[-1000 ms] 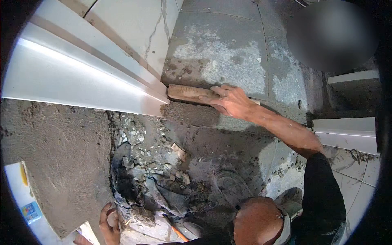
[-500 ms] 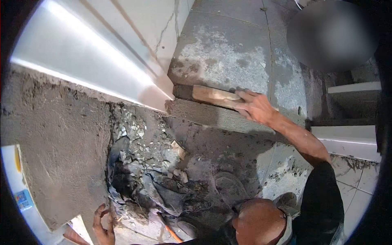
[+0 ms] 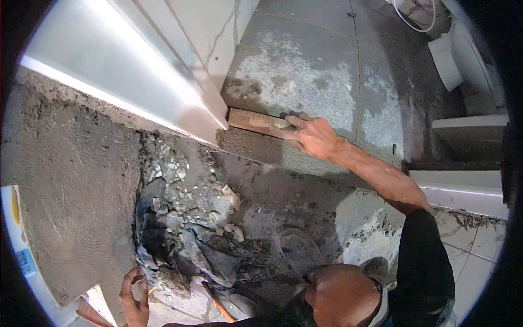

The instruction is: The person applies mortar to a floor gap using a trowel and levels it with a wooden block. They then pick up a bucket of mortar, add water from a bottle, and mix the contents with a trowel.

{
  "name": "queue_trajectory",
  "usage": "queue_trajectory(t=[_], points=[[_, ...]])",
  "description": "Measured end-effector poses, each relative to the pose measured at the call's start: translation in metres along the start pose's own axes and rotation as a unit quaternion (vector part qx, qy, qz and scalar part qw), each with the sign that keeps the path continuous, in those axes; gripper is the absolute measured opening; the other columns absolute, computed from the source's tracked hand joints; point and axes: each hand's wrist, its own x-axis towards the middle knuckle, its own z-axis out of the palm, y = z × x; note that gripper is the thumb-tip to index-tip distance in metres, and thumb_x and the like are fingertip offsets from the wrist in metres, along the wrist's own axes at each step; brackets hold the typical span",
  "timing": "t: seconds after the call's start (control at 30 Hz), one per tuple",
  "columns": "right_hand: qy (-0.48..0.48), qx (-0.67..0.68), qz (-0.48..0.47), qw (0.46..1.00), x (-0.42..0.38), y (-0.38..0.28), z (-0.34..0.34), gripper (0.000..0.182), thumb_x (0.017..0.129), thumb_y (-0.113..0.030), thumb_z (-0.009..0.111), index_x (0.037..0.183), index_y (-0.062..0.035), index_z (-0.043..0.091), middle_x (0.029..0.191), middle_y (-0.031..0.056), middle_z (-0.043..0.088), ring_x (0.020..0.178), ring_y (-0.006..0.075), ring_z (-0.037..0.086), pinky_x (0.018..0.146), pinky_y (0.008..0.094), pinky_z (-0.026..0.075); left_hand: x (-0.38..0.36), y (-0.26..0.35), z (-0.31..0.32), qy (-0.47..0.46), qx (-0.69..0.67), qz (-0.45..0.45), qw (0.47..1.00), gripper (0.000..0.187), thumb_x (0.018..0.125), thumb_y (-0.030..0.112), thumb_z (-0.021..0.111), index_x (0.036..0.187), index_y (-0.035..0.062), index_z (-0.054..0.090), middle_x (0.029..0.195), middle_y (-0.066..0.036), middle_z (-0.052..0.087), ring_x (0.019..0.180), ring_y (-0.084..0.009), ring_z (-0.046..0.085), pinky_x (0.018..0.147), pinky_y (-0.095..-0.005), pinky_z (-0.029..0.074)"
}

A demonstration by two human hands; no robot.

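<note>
My right hand (image 3: 310,136) grips a strip of wood (image 3: 253,121), fingers over its right end. The wood lies along a raised strip of wet mortar (image 3: 305,159), its left end close against the foot of the white door frame (image 3: 210,122). At the lower left, my left hand (image 3: 134,297) has its fingers bent and apart, with nothing visible in them. It is beside the edge of the smoothed mortar (image 3: 76,207) and close to a heap of dark cloth and debris (image 3: 210,256).
Broken tile and rubble (image 3: 231,197) lie in the middle. A shoe (image 3: 298,248) stands on the rough floor. An orange cable or handle (image 3: 222,310) is near the bottom. Beyond the raised strip are stained grey tiles (image 3: 305,71); a white fixture (image 3: 447,62) stands at upper right.
My right hand has slid the strip of wood left until its end reaches the door frame. My left hand has barely moved. The blurred patch at upper right is gone.
</note>
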Motion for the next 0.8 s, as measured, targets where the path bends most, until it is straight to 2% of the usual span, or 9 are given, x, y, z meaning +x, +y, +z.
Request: queue_trajectory(t=[0.1, 0.23, 0.33, 0.4, 0.5, 0.53, 0.63, 0.73, 0.8], points=[[0.035, -0.002, -0.02, 0.999, -0.013, 0.006, 0.005, 0.074, 0.067, -0.015, 0.068, 0.131, -0.0353, 0.039, 0.108, 0.01, 0.052, 0.087, 0.0245, 0.058, 0.062, 0.0321, 0.056, 0.003, -0.005, 0.002, 0.017, 0.013, 0.041, 0.999, 0.031, 0.084, 0.005, 0.055, 0.114, -0.0022, 0.051, 0.107, -0.016, 0.058, 0.091, -0.0253, 0.059, 0.081, -0.0339, 0.045], [0.022, -0.035, 0.012, 0.999, -0.057, 0.014, 0.001, 0.074, 0.068, -0.015, 0.067, 0.132, -0.0373, 0.038, 0.112, 0.0091, 0.051, 0.088, 0.0244, 0.058, 0.063, 0.0319, 0.056, -0.001, -0.002, 0.001, 0.017, -0.008, 0.014, 1.0, 0.03, 0.084, 0.005, 0.054, 0.114, -0.0018, 0.051, 0.107, -0.016, 0.058, 0.092, -0.0252, 0.059, 0.081, -0.0343, 0.044], [0.016, -0.049, 0.027, 0.998, -0.102, 0.029, 0.001, 0.066, 0.071, -0.016, 0.066, 0.129, -0.0382, 0.043, 0.115, 0.0087, 0.052, 0.089, 0.0245, 0.058, 0.065, 0.0317, 0.056, -0.006, -0.007, -0.003, 0.014, -0.012, 0.015, 1.0, 0.029, 0.084, 0.005, 0.053, 0.113, -0.0017, 0.051, 0.105, -0.015, 0.058, 0.091, -0.025, 0.058, 0.081, -0.034, 0.044], [0.033, -0.011, 0.074, 0.997, -0.121, 0.035, -0.002, 0.057, 0.074, -0.019, 0.063, 0.125, -0.0394, 0.047, 0.115, 0.0091, 0.053, 0.09, 0.0249, 0.059, 0.062, 0.0324, 0.056, -0.007, -0.011, -0.003, 0.018, -0.02, 0.02, 0.999, 0.029, 0.084, 0.005, 0.053, 0.112, -0.0018, 0.051, 0.105, -0.015, 0.058, 0.09, -0.0251, 0.058, 0.081, -0.0339, 0.044], [0.057, -0.014, 0.083, 0.995, -0.123, 0.034, -0.007, 0.047, 0.078, -0.023, 0.06, 0.121, -0.0392, 0.051, 0.112, 0.0102, 0.056, 0.087, 0.0247, 0.061, 0.057, 0.0318, 0.056, -0.006, -0.007, -0.005, 0.007, -0.004, 0.03, 1.0, 0.028, 0.084, 0.005, 0.053, 0.112, -0.0021, 0.051, 0.104, -0.015, 0.058, 0.09, -0.0251, 0.058, 0.081, -0.0336, 0.044], [0.058, -0.014, 0.084, 0.995, -0.117, 0.033, -0.004, 0.047, 0.078, -0.023, 0.06, 0.121, -0.0392, 0.051, 0.112, 0.0102, 0.056, 0.087, 0.0247, 0.061, 0.057, 0.0318, 0.056, -0.005, -0.003, -0.003, 0.007, -0.011, 0.031, 0.999, 0.028, 0.084, 0.005, 0.053, 0.111, -0.0021, 0.051, 0.104, -0.015, 0.058, 0.09, -0.025, 0.058, 0.081, -0.0335, 0.044], [0.154, 0.005, 0.022, 0.988, -0.073, 0.022, 0.003, 0.047, 0.08, -0.023, 0.058, 0.123, -0.0395, 0.049, 0.111, 0.0109, 0.056, 0.085, 0.0244, 0.062, 0.051, 0.031, 0.054, 0.0, 0.0, -0.002, 0.005, -0.013, 0.045, 0.999, 0.028, 0.084, 0.005, 0.053, 0.111, -0.0021, 0.051, 0.103, -0.015, 0.058, 0.09, -0.0249, 0.058, 0.081, -0.0336, 0.044], [0.112, 0.003, 0.021, 0.994, -0.023, 0.003, 0.006, 0.05, 0.08, -0.021, 0.058, 0.125, -0.0394, 0.046, 0.111, 0.0123, 0.056, 0.081, 0.0241, 0.061, 0.052, 0.0308, 0.054, -0.004, -0.002, -0.002, -0.002, -0.006, 0.035, 0.999, 0.029, 0.084, 0.005, 0.053, 0.112, -0.0019, 0.051, 0.103, -0.015, 0.058, 0.091, -0.0245, 0.058, 0.081, -0.0336, 0.044], [0.067, -0.003, 0.045, 0.997, -0.006, -0.001, 0.013, 0.061, 0.076, -0.012, 0.06, 0.129, -0.0376, 0.041, 0.115, 0.0126, 0.053, 0.091, 0.029, 0.06, 0.061, 0.0339, 0.057, -0.005, -0.002, -0.001, -0.016, -0.007, 0.024, 1.0, 0.03, 0.084, 0.006, 0.054, 0.113, -0.0017, 0.051, 0.104, -0.016, 0.058, 0.091, -0.0243, 0.058, 0.081, -0.0336, 0.044]])
